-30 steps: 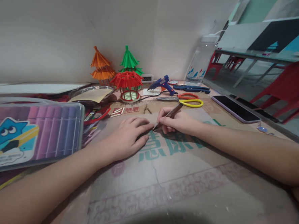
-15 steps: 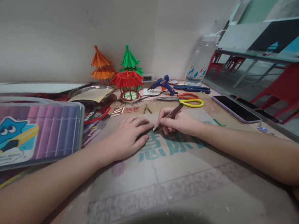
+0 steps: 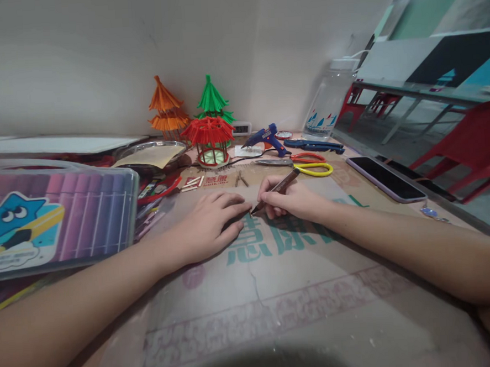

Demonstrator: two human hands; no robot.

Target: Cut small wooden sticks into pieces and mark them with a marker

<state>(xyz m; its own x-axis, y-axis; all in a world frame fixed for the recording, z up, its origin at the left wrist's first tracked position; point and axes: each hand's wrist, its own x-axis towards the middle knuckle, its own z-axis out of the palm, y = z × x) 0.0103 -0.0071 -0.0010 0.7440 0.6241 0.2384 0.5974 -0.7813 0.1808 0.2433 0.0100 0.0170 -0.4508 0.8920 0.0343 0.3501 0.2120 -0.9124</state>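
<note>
My right hand (image 3: 285,197) grips a dark brown marker pen (image 3: 285,181) in a writing hold. The pen slants, its tip pointing down and left onto the plastic-covered cardboard. My left hand (image 3: 220,221) lies flat on that surface with its fingers spread, the index fingertip close beside the pen tip. Something tiny and pale lies at the tip, too small to name. Just beyond the hands are two short brown sticks (image 3: 241,178). Farther left, several pale sticks (image 3: 193,183) lie on the cardboard (image 3: 279,336), which bears green printed characters.
On the left stands a clear case of markers (image 3: 97,214). Pipe-cleaner pavilions, orange (image 3: 165,105), green (image 3: 209,94) and red (image 3: 209,131), stand near the wall. A blue glue gun (image 3: 267,138), scissors (image 3: 310,165), a utility knife (image 3: 315,145), a bottle (image 3: 329,101) and a phone (image 3: 386,179) lie or stand rightward.
The marker in my right hand has turned slightly, and its tip has shifted a little. My left hand has stayed almost still.
</note>
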